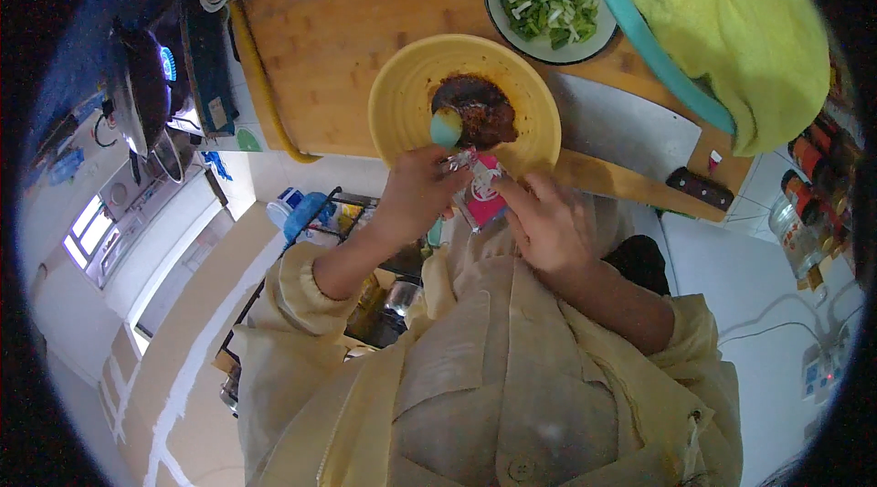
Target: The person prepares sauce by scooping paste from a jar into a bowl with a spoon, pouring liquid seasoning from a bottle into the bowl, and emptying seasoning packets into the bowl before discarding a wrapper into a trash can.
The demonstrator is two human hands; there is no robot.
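Note:
A small pink and silver packet is pinched between my two hands over the near rim of a yellow bowl. My left hand holds the packet's upper left corner, and my right hand has its right side. In the bowl lies a dark reddish-brown sauce or paste. The pale green head of a spoon or spatula rests at the sauce's left edge; part of its handle seems hidden behind my left hand. Whether the packet is torn cannot be told.
Chopped green onions fill a white bowl at the back. A cleaver lies right of the yellow bowl on the wooden board. A turquoise basin with a yellow cloth stands right. At left, a pan sits over a lit burner.

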